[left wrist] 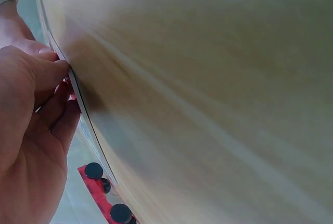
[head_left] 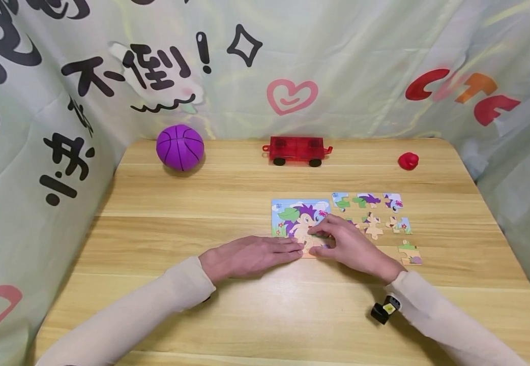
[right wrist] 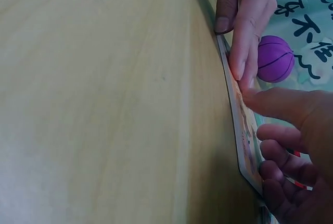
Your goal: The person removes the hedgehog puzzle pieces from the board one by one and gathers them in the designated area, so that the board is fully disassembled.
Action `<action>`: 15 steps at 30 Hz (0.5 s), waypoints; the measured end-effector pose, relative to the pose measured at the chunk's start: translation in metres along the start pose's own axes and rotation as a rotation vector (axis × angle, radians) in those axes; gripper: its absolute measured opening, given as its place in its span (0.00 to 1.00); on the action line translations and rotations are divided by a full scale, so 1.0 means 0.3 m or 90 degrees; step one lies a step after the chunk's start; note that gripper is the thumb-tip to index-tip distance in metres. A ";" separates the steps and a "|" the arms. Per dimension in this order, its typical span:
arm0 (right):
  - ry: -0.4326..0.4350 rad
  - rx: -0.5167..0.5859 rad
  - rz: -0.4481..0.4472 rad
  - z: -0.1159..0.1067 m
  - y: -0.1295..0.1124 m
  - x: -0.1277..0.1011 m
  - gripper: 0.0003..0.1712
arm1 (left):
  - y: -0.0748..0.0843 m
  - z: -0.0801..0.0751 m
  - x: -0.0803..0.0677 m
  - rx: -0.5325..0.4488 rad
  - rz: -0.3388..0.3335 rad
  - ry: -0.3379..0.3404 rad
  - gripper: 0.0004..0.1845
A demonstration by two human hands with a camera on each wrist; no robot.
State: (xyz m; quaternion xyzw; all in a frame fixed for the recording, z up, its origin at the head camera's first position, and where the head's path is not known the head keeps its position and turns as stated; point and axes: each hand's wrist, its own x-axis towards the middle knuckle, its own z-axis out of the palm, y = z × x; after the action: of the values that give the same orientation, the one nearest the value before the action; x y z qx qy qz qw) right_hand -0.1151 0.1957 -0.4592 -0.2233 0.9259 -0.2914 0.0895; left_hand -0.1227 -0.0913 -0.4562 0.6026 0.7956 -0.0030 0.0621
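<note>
Two hands [head_left: 292, 250] on flat cardboard puzzle [head_left: 299, 218]

wooden table [head_left: 201, 315]; puzzle [head_left: 299, 218], ball [head_left: 180, 147], red cart [head_left: 296, 150]

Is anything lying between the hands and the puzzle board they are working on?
Nothing visible does. The left hand lies flat on the table with its fingertips at the puzzle board's near left edge; the right hand already rests on the board. The loose pieces lie to the right.
</note>
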 end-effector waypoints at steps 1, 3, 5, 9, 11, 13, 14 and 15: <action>0.000 -0.003 -0.002 0.001 -0.001 0.000 0.25 | 0.000 0.000 0.000 0.000 0.000 0.000 0.28; 0.002 -0.007 -0.009 0.004 -0.002 0.001 0.23 | 0.001 -0.001 0.000 0.000 -0.001 -0.001 0.28; 0.004 -0.007 -0.013 0.006 -0.004 0.001 0.22 | 0.001 -0.001 0.001 0.001 -0.003 -0.002 0.28; 0.004 0.000 -0.013 0.006 -0.009 0.000 0.21 | 0.001 -0.001 0.003 0.002 -0.005 -0.004 0.28; 0.003 0.002 -0.008 0.006 -0.009 0.000 0.21 | 0.001 -0.002 0.004 0.002 -0.005 -0.005 0.28; 0.000 0.004 -0.005 0.005 -0.011 -0.001 0.20 | -0.001 -0.003 0.002 0.001 -0.005 -0.007 0.28; -0.002 0.004 -0.005 0.005 -0.012 -0.001 0.20 | -0.002 -0.005 0.000 0.002 -0.005 -0.008 0.28; -0.004 0.004 -0.006 0.005 -0.012 0.000 0.20 | -0.004 -0.007 -0.001 0.002 -0.007 -0.007 0.28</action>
State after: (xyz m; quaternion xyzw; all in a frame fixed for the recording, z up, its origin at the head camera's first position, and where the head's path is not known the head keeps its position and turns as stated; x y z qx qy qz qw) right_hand -0.1135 0.1923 -0.4583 -0.2285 0.9235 -0.2942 0.0915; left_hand -0.1238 -0.0918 -0.4540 0.5982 0.7986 -0.0082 0.0655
